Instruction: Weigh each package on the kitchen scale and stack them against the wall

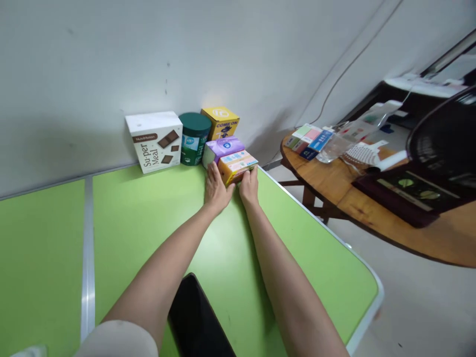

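Both my hands are on a small orange-and-yellow box at the far right of the green table. My left hand presses its left side, fingers fairly straight, thumb at the near face. On the near right corner, my right hand has its fingers bent around the box. Directly behind it sits a purple box. Farther back stand a yellow box marked "COME ON" and a dark green canister. A white "Super Meal" box is left of the canister, near the wall.
A black phone-like slab lies on the green table beneath my left forearm. To the right, a wooden table holds small boxes, clear plastic packaging and a dark appliance with knobs. The wall closes off the back.
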`<action>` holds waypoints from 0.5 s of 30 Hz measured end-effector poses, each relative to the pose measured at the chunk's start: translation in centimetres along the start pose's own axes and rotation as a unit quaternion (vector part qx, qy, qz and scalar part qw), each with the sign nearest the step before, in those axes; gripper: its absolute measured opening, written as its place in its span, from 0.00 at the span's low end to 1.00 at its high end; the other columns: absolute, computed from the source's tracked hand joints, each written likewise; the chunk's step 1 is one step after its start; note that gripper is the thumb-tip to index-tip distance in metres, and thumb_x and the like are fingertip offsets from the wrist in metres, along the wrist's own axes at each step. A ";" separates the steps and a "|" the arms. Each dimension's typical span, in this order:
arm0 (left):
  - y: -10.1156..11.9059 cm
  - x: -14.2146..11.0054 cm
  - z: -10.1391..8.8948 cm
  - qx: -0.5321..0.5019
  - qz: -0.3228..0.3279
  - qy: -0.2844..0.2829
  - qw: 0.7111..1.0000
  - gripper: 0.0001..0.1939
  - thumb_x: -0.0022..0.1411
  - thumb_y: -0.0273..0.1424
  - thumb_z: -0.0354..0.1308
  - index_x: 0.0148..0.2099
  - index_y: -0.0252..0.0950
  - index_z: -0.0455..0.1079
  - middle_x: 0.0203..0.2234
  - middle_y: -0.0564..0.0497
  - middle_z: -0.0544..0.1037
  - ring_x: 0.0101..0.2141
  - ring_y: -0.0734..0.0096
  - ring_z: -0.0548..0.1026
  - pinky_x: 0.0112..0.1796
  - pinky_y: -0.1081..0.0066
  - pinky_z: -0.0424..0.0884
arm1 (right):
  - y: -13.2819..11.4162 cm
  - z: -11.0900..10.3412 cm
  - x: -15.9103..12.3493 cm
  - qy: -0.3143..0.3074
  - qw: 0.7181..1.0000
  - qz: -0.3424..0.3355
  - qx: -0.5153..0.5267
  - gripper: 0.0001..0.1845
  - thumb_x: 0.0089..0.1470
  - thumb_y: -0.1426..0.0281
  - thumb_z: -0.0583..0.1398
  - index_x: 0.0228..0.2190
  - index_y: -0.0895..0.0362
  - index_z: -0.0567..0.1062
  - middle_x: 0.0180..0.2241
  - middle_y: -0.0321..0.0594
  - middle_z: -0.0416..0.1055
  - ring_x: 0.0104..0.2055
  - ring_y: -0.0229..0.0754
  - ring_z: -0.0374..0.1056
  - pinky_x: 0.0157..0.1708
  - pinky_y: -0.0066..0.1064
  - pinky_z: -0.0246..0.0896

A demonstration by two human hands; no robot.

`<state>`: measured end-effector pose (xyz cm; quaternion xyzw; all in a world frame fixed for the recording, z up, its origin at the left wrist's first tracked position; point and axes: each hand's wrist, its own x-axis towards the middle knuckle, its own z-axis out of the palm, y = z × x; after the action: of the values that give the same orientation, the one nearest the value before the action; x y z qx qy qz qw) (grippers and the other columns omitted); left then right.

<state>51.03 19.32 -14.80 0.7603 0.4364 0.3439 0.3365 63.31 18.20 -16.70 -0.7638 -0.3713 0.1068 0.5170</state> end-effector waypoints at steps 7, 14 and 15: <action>-1.8 -4.1 -8.0 -0.170 -0.145 -0.173 0.959 0.37 0.60 0.27 0.50 0.66 0.27 0.36 0.63 0.33 0.49 0.63 0.63 0.50 0.59 0.63 0.50 | -4.2 -1.3 -7.5 -0.063 0.996 0.039 -0.041 0.37 0.55 0.59 0.44 0.60 0.70 0.50 0.63 0.58 0.47 0.66 0.54 0.41 0.63 0.48 0.35; -3.1 -12.8 -21.5 -0.112 -0.135 -0.214 0.961 0.32 0.52 0.25 0.56 0.60 0.26 0.57 0.59 0.31 0.58 0.59 0.51 0.59 0.58 0.55 0.53 | -10.6 -1.8 -18.5 -0.303 0.950 -0.054 -0.048 0.25 0.50 0.62 0.54 0.47 0.62 0.72 0.51 0.52 0.69 0.55 0.51 0.63 0.58 0.44 0.52; -3.0 -14.5 -23.4 -0.099 -0.129 -0.207 0.965 0.33 0.51 0.26 0.57 0.60 0.27 0.58 0.60 0.33 0.59 0.59 0.51 0.58 0.59 0.56 0.51 | -12.2 -1.5 -20.2 -0.354 0.931 -0.081 -0.044 0.24 0.50 0.63 0.55 0.46 0.61 0.73 0.50 0.50 0.70 0.54 0.50 0.64 0.57 0.44 0.53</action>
<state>25.05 12.48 -8.02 0.7151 0.4153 0.1737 0.5347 44.37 5.74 -9.84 -0.6658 -0.5952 0.3118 0.3243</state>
